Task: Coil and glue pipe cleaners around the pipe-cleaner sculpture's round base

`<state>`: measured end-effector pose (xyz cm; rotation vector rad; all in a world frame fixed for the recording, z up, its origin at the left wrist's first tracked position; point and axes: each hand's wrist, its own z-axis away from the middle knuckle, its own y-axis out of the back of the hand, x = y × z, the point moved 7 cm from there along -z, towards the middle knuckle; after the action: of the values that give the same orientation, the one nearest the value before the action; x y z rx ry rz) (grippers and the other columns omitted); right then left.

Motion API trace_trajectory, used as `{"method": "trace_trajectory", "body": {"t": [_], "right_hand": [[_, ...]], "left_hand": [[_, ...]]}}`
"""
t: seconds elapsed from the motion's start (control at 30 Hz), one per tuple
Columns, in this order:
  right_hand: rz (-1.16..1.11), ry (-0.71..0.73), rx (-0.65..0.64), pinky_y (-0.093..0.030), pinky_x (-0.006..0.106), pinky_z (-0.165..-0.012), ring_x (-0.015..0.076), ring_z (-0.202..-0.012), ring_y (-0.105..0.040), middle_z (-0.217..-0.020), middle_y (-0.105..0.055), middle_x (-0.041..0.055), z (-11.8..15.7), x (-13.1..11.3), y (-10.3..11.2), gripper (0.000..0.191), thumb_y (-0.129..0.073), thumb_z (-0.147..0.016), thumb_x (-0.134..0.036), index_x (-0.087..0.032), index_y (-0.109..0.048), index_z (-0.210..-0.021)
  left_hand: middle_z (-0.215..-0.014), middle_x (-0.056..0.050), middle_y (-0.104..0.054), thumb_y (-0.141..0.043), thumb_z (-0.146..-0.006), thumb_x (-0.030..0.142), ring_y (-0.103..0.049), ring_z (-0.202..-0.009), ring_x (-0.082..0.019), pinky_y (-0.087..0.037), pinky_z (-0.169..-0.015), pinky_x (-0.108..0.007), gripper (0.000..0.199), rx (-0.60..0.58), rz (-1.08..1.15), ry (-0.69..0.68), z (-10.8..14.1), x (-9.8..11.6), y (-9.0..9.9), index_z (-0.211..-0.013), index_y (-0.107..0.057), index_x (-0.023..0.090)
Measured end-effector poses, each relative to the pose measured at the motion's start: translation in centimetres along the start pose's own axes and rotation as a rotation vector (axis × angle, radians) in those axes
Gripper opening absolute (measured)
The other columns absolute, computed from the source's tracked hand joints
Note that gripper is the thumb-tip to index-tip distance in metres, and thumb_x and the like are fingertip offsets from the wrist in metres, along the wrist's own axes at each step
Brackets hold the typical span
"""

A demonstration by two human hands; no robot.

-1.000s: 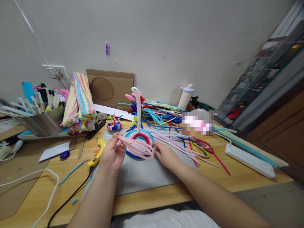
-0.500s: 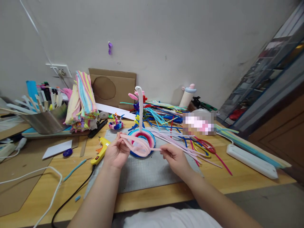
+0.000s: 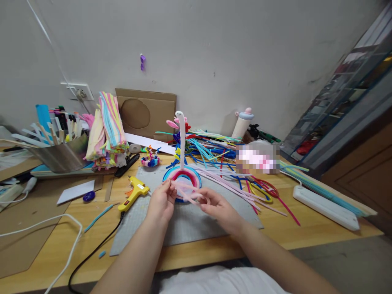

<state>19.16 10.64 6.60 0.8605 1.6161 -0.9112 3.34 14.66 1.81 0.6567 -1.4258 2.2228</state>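
Between my hands is a looped pale pink pipe cleaner (image 3: 187,192). My left hand (image 3: 162,200) pinches one end of the loop between thumb and fingers. At the other end, my right hand (image 3: 216,206) has its fingers closed round the pink strand. Just behind the loop lies a round coiled base (image 3: 196,173) in blue, white and red-pink rings, partly hidden by my hands. A white fuzzy stem (image 3: 182,143) with a bent top stands upright at its back edge. Loose pale pink pipe cleaners (image 3: 226,187) fan out to the right on the grey mat (image 3: 196,228).
A yellow glue gun (image 3: 134,194) lies left of my left hand, its black cord running forward. Bundled pastel pipe cleaners (image 3: 108,126) and a metal container (image 3: 58,155) of sticks stand back left. At right are a power strip (image 3: 326,207) and a bottle (image 3: 243,124).
My hands have come closer together. The right hand has moved from the strand's straight end onto the loop, and the left hand has shifted right. The loop looks narrower.
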Motion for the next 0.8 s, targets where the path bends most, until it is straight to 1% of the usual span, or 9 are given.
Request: {"method": "trace_trajectory", "body": {"t": [0.03, 0.1, 0.2, 0.3, 0.43, 0.53, 0.63, 0.7, 0.8], "right_hand": [[0.022, -0.017, 0.032, -0.038, 0.026, -0.068, 0.0133, -0.073, -0.047, -0.083, -0.055, -0.0005, 0.0, 0.0, 0.2, 0.023, -0.066, -0.078, -0.042, -0.022, -0.064, -0.091], [0.043, -0.046, 0.099, -0.036, 0.025, -0.064, 0.0113, -0.066, -0.044, -0.076, -0.051, -0.0015, 0.0, 0.2, 0.8, 0.026, -0.062, -0.081, -0.046, -0.020, -0.063, -0.080], [0.014, -0.110, 0.160, -0.034, 0.024, -0.056, 0.0102, -0.060, -0.045, -0.071, -0.049, -0.0024, 0.1, 0.7, 2.0, 0.030, -0.058, -0.084, -0.049, -0.020, -0.061, -0.087], [-0.006, -0.185, 0.157, -0.035, 0.022, -0.053, 0.0115, -0.062, -0.052, -0.072, -0.053, -0.0015, 0.4, 0.9, 3.0, 0.030, -0.061, -0.082, -0.047, -0.020, -0.059, -0.096], [0.020, -0.269, 0.083, -0.036, 0.022, -0.053, 0.0123, -0.064, -0.056, -0.073, -0.057, -0.0004, 0.8, 1.1, 3.4, 0.028, -0.064, -0.081, -0.044, -0.019, -0.061, -0.095], [0.100, -0.290, -0.012, -0.034, 0.021, -0.053, 0.0096, -0.060, -0.052, -0.070, -0.055, -0.0021, 1.0, 1.3, 3.1, 0.025, -0.058, -0.086, -0.042, -0.021, -0.062, -0.098], [0.140, -0.276, -0.107, -0.035, 0.020, -0.053, 0.0073, -0.059, -0.048, -0.080, -0.055, -0.0011, 1.3, 1.5, 2.6, 0.024, -0.055, -0.089, -0.041, -0.022, -0.062, -0.101], [0.114, -0.287, -0.177, -0.038, 0.021, -0.053, 0.0073, -0.061, -0.049, -0.089, -0.056, 0.0006, 1.5, 1.5, 2.1, 0.025, -0.056, -0.088, -0.040, -0.023, -0.061, -0.106], [0.028, -0.283, -0.249, -0.047, 0.025, -0.060, 0.0108, -0.069, -0.056, -0.091, -0.057, 0.0017, 1.8, 1.1, 1.6, 0.024, -0.059, -0.087, -0.037, -0.022, -0.060, -0.106]], "left_hand": [[-0.109, -0.007, -0.061, -0.056, -0.090, 0.031, -0.062, -0.089, -0.017, -0.054, -0.074, -0.036, 0.028, 0.014, -0.016, 0.000, 0.0, 0.1, 0.1, -0.113, -0.056, 0.015], [-0.116, -0.008, -0.058, -0.056, -0.090, 0.032, -0.060, -0.097, -0.020, -0.053, -0.080, -0.040, 0.032, 0.039, -0.037, -0.007, 0.0, 0.4, 0.2, -0.117, -0.055, 0.016], [-0.118, -0.009, -0.058, -0.056, -0.090, 0.032, -0.060, -0.099, -0.021, -0.052, -0.082, -0.041, 0.033, 0.061, -0.051, -0.020, 0.2, 1.0, 0.1, -0.118, -0.054, 0.016], [-0.117, -0.009, -0.058, -0.056, -0.089, 0.032, -0.060, -0.098, -0.020, -0.052, -0.082, -0.041, 0.032, 0.058, -0.060, -0.015, 0.5, 1.1, -0.1, -0.118, -0.055, 0.016], [-0.116, -0.008, -0.058, -0.056, -0.089, 0.031, -0.060, -0.097, -0.020, -0.053, -0.081, -0.041, 0.032, 0.043, -0.061, 0.015, 0.5, 0.8, -0.3, -0.117, -0.055, 0.016], [-0.117, -0.009, -0.058, -0.056, -0.089, 0.032, -0.060, -0.098, -0.020, -0.053, -0.081, -0.041, 0.032, 0.042, -0.056, 0.038, 0.4, 0.5, -0.3, -0.118, -0.055, 0.016], [-0.117, -0.009, -0.058, -0.056, -0.090, 0.032, -0.060, -0.098, -0.021, -0.052, -0.082, -0.041, 0.033, 0.045, -0.049, 0.059, 0.3, 0.4, -0.3, -0.118, -0.054, 0.016], [-0.118, -0.009, -0.058, -0.056, -0.090, 0.032, -0.060, -0.098, -0.021, -0.052, -0.082, -0.041, 0.033, 0.049, -0.042, 0.067, 0.3, 0.3, -0.2, -0.118, -0.054, 0.016], [-0.118, -0.009, -0.057, -0.056, -0.090, 0.032, -0.060, -0.099, -0.021, -0.052, -0.082, -0.042, 0.034, 0.061, -0.032, 0.066, 0.2, 0.4, -0.2, -0.119, -0.054, 0.016]]}}
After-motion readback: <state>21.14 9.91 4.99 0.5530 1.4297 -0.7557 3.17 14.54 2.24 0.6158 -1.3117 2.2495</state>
